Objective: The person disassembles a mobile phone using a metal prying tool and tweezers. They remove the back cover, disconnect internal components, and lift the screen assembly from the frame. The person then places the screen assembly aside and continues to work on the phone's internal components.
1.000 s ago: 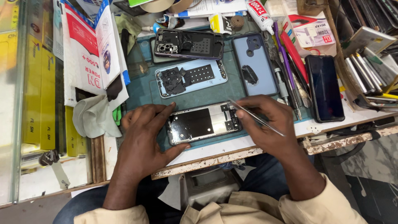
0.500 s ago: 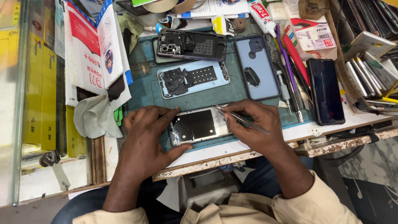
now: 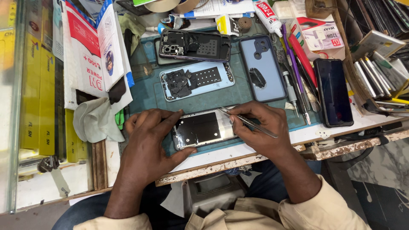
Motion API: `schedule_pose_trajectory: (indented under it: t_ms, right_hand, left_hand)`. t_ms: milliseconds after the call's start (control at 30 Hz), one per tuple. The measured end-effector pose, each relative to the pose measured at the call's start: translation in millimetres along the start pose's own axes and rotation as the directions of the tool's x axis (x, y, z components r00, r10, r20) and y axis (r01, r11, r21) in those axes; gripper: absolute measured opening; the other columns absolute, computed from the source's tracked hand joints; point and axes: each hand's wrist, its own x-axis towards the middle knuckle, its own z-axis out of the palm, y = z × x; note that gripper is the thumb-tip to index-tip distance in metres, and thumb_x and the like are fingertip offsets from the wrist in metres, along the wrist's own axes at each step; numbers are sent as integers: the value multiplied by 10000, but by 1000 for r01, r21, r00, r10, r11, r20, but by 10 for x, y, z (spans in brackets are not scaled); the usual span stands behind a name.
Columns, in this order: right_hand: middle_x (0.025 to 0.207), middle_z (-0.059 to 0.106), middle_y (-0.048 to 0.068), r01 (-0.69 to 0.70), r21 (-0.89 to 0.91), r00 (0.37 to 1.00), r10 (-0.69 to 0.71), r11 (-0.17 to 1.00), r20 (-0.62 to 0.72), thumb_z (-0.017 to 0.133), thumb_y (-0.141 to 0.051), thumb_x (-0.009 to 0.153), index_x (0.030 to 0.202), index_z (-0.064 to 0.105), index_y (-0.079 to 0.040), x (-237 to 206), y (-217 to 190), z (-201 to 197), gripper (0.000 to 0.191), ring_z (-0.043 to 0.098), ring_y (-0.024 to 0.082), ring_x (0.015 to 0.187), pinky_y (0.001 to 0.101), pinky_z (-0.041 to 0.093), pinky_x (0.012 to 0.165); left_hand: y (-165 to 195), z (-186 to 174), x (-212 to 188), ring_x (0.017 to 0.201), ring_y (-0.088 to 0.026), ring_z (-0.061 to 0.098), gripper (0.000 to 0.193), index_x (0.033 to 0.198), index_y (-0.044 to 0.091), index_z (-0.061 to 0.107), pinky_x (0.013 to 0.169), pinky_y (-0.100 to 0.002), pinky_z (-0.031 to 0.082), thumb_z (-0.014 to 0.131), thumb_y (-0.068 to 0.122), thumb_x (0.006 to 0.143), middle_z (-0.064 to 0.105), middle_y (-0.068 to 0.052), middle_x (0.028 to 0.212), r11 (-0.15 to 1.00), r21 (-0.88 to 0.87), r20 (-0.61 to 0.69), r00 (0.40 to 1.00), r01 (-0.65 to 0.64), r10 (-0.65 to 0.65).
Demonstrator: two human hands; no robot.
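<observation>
An opened phone [image 3: 203, 129] is steadied on the mat's [image 3: 147, 96] near edge by the left hand [image 3: 147, 140], fingers spread against it. Tweezers [image 3: 247, 122] are pinched in the right hand [image 3: 262, 127], tips at the phone's top right corner.

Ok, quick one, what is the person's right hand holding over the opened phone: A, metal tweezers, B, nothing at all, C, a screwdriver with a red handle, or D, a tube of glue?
A: the right hand grips slim metal tweezers whose tips point at the top edge of the opened phone, while the left hand steadies that phone on the green mat.
</observation>
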Motion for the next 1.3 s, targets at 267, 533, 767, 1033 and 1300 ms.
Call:
schedule_pose_trajectory:
  t_ms: [267, 533, 767, 1033, 1300]
  right_hand:
    - [976, 796, 101, 42, 76, 998, -39, 996, -40, 770, -98, 937, 1068, 726, -24, -30, -12, -2, 157, 779, 125, 855, 250, 612, 715]
    - [1190, 752, 145, -60, -364, 939, -71, 929, -336, 684, -214, 1122, 1324, 676, -45, -191, 85, -696, 264, 739, 258, 1028, 357, 569, 908]
    - [1177, 692, 201, -344, -717, 918, 58, 606, -392, 864, -326, 981, 1289, 567, -3, -438, 240, -1299, 536, 659, 403, 1096, 506, 502, 950]
    - [1156, 705, 210, -439, -730, 894, 172, 524, -415, 884, -441, 901, 1332, 558, -5, -551, 120, -1327, 694, 681, 419, 1060, 517, 518, 879]
    - [1268, 686, 242, -492, -723, 870, 302, 486, -389, 832, -484, 880, 1443, 459, -10, -541, 64, -1311, 826, 687, 445, 1053, 538, 525, 839]
  left_hand:
    - [15, -4, 3, 1138, -304, 561, 803, 1305, 63, 689, 1044, -463, 273, 869, 497, 653, 654, -112, 1146, 1000, 5, -1, 1000, -1, 1]
    - [-2, -15, 3, 1145, -304, 563, 798, 1307, 64, 685, 1042, -471, 278, 864, 484, 652, 657, -108, 1152, 1000, 2, -8, 1000, -26, 26]
    - [7, -11, -32, 1163, -317, 548, 785, 1303, 66, 683, 1041, -479, 280, 855, 481, 659, 652, -112, 1178, 999, 18, -19, 999, -39, 39]
    - [64, -29, -45, 1161, -306, 552, 792, 1314, 75, 678, 1035, -475, 281, 864, 465, 651, 653, -102, 1189, 999, 23, -22, 999, -36, 36]
    - [56, -31, -99, 1160, -311, 549, 779, 1314, 82, 681, 1045, -485, 272, 858, 471, 664, 651, -113, 1191, 999, 45, -22, 999, -30, 31]
